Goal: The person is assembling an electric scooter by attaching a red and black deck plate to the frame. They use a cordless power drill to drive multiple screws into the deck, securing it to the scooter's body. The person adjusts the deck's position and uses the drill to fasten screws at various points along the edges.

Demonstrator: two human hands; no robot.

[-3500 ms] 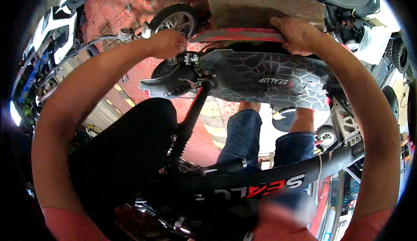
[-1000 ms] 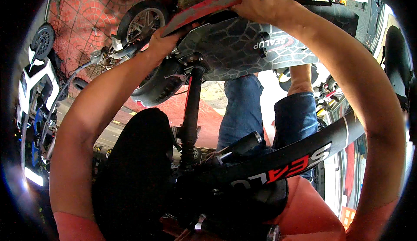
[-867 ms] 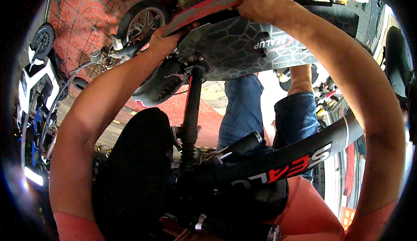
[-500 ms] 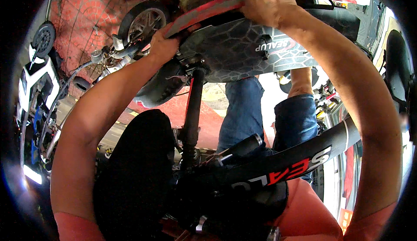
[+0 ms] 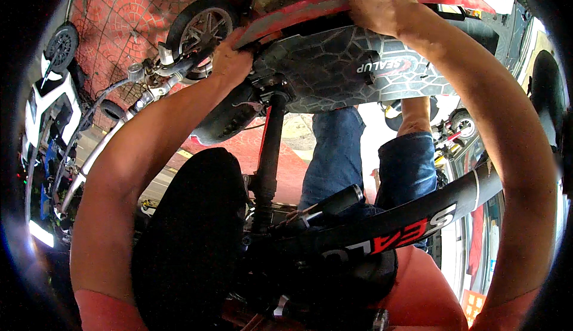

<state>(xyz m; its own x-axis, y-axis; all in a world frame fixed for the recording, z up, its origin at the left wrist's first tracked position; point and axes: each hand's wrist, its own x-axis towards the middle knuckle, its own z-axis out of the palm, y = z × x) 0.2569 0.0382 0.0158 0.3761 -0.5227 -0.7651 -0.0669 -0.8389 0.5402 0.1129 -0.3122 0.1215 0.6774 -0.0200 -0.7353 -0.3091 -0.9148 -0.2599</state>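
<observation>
An electric scooter with a seat is tipped in front of me, its dark deck point(image 5: 322, 71) patterned with pale cracked lines. A long curved red trim strip point(image 5: 292, 22), scuffed grey in places, runs along the deck's far edge. My left hand point(image 5: 233, 59) is closed at the strip's left end, its fingertips partly hidden. Further right, my right hand point(image 5: 379, 4) wraps over the strip from above; its fingers' undersides are out of sight. A dark gap shows between strip and deck. Closer to me are the black seat point(image 5: 190, 223) and its post point(image 5: 271, 146).
The scooter's black steering tube point(image 5: 412, 217) crosses low on the right, over legs in blue jeans point(image 5: 334, 146). A wheel point(image 5: 203, 30) and metal frame parts stand at the left on red patterned paving point(image 5: 131, 9). A white-and-black vehicle point(image 5: 54, 107) is at the far left.
The scooter, the strip and both hands sit slightly further right and lower in the picture. Both hands keep the same hold on the strip.
</observation>
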